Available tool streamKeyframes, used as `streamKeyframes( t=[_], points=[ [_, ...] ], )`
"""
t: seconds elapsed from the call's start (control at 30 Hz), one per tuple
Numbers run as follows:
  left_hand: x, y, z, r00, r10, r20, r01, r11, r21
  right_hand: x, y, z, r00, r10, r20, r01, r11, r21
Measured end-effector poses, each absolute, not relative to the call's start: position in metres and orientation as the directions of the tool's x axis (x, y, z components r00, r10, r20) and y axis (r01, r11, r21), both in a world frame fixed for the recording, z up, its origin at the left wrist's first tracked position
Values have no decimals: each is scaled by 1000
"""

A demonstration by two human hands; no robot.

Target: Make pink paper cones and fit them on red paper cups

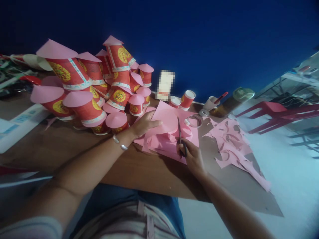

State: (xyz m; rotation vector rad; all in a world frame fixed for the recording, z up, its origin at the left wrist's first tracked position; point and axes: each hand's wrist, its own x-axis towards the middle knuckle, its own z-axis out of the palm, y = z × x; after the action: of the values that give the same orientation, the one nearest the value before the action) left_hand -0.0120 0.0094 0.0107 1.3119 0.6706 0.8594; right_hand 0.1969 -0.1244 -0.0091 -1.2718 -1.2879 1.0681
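Observation:
My left hand grips a sheet of pink paper by its left side, thumb on top, and holds it tilted above the table. In my right hand is a pair of scissors, pointing away from me, with the blades at the paper's right edge. Whether the blades are parted I cannot tell. More pink paper lies flat underneath. A roll of tape rests on it, to the right of the scissors.
Stacked red paper cups with pink cone tops fill the table's left. Plain red cups stand at the back, near a bottle. Pink paper scraps lie at the right. Beyond stands a red plastic stool.

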Motion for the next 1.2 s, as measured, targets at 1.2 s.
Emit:
streamKeyframes(
  t=[1.2],
  points=[
    [37, -48, 0, 737, 567, -367, -275, 749, 603, 200, -126, -11, 54, 992, 116, 190, 104, -976]
  ],
)
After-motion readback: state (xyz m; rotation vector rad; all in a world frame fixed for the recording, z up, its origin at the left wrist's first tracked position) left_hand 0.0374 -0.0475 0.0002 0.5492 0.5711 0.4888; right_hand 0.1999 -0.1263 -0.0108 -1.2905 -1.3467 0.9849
